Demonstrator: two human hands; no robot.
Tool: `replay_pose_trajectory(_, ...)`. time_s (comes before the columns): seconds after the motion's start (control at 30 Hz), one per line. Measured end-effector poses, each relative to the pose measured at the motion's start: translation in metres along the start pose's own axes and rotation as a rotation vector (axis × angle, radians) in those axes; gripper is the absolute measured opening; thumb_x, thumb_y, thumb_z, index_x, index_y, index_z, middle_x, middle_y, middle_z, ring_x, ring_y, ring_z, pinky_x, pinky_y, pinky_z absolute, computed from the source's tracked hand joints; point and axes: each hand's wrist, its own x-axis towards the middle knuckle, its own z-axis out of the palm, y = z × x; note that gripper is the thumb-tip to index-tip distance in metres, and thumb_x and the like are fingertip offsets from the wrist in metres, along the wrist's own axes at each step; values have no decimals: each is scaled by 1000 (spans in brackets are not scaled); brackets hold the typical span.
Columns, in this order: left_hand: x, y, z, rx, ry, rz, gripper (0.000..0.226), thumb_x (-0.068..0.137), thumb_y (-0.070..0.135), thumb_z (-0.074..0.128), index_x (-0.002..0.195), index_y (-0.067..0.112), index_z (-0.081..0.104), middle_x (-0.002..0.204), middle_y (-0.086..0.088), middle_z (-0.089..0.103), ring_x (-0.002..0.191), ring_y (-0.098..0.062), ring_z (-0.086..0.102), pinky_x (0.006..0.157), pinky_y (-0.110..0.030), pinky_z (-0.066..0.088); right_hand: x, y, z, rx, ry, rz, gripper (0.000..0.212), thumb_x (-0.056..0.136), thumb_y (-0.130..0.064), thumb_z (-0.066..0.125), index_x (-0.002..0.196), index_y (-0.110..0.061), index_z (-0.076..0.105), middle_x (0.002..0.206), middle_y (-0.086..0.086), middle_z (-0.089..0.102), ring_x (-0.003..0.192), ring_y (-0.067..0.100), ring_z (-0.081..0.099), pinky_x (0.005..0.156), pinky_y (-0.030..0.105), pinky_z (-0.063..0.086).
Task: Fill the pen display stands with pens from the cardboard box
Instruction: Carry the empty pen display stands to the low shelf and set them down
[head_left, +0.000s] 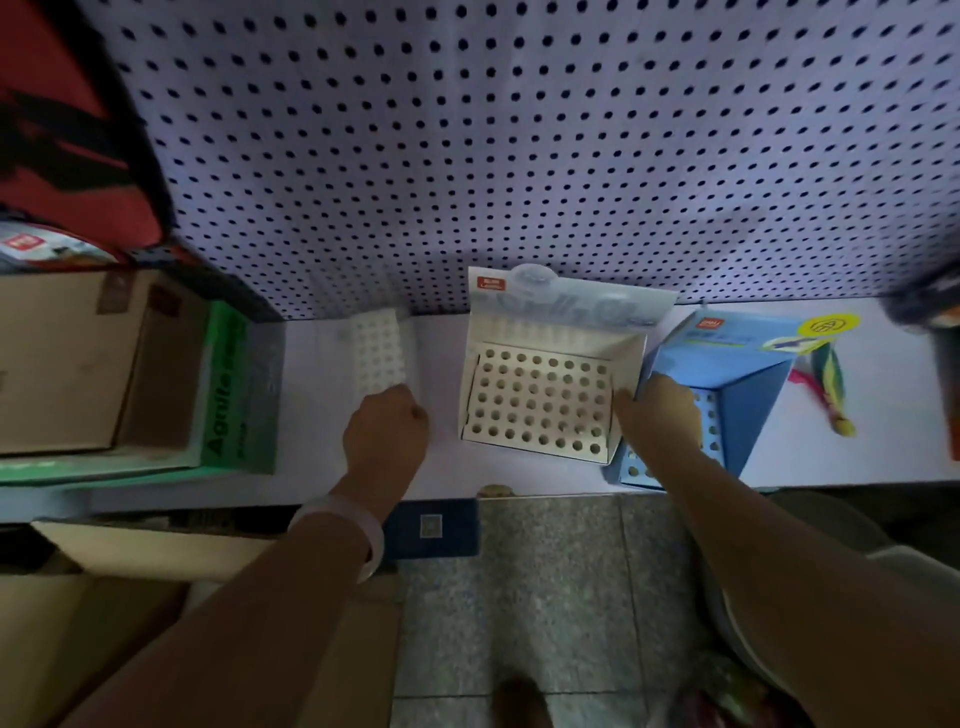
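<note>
Right hand (657, 415) grips white pen stand (540, 405) beside blue stand (748, 374).

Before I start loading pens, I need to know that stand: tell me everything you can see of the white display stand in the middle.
The white display stand looks like cardboard: a tray pierced with rows of round holes, all empty, and a raised printed backboard with a red label. It stands on the white shelf against the pegboard. The right hand touches its right edge.
</note>
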Motion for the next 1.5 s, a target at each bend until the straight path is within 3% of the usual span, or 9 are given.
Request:
replay_pose_trajectory(0.17, -29, -2, -49, 44, 58, 57, 18, 94, 15, 42, 90, 6, 57, 71, -2, 53, 56, -11, 40, 49, -24, 30, -32, -2, -52, 38, 3, -9, 25, 86, -19, 54, 64, -11, 45, 69, 12, 54, 73, 32, 57, 61, 31, 40)
replay_pose_trajectory(0.4, -116, 2, -138, -258, 23, 284, 18, 93, 13, 51, 76, 17, 53, 74, 1, 56, 72, -18, 54, 58, -25, 35, -133, -27, -169, 44, 50, -47, 28, 86, -20, 57, 65, -4, 48, 70, 15, 56, 69, 30, 55, 58, 28, 33)
replay_pose_trajectory(0.53, -180, 4, -198, -570, -36, 261, 9, 91, 10, 56, 82, 9, 60, 77, 3, 57, 74, -15, 54, 61, -19, 39, -220, -43, -228, 67, 159, -50, 47, 90, -19, 54, 52, -11, 28, 51, 4, 33, 47, 14, 31, 44, 27, 16)
replay_pose_trajectory(0.63, -223, -6, -240, -731, -33, 307, 8, 81, 11, 69, 80, 6, 63, 74, 1, 60, 70, -14, 58, 59, -19, 45, -288, -48, -258, 62, 249, 3, 45, 90, -24, 53, 54, -12, 30, 54, 3, 34, 51, 20, 37, 44, 29, 18)
replay_pose_trajectory(0.73, -261, -16, -282, -675, -31, 422, 21, 84, 5, 64, 76, 24, 60, 76, 5, 61, 75, -20, 60, 67, -27, 50, -357, -45, -280, 77, 354, 26, 38, 91, -28, 53, 61, -8, 40, 58, 5, 39, 64, 25, 44, 51, 31, 25)
replay_pose_trajectory(0.9, -311, -30, -321, -525, -4, 598, 8, 85, 5, 63, 92, 3, 67, 81, -9, 66, 79, -25, 61, 71, -33, 47, -468, -23, -296, 156, 513, 84, 34, 90, -22, 52, 63, -7, 37, 55, 6, 36, 47, 18, 32, 45, 31, 20)
replay_pose_trajectory(1.0, -344, -24, -325, -402, -59, 694, 10, 86, 11, 62, 93, 7, 67, 88, -10, 68, 81, -26, 65, 70, -42, 56, -524, 2, -291, 194, 539, 191, 39, 91, -22, 51, 60, -9, 31, 55, 4, 31, 46, 15, 27, 43, 29, 17)
replay_pose_trajectory(1.33, -512, 0, -283, -241, -93, 1146, 6, 82, 11, 67, 86, 7, 69, 76, -10, 70, 71, -31, 65, 65, -40, 54, -723, 138, -257, 310, 639, 597, 45, 92, -21, 50, 55, -13, 25, 52, 2, 31, 46, 13, 28, 43, 27, 16)
replay_pose_trajectory(1.5, -622, 11, -243, -182, -189, 1358, 2, 79, 6, 69, 81, 6, 69, 68, -12, 68, 64, -32, 63, 62, -35, 47, -851, 211, -234, 382, 769, 877, 41, 90, -22, 51, 55, -8, 36, 55, 8, 46, 50, 19, 37, 46, 33, 23)
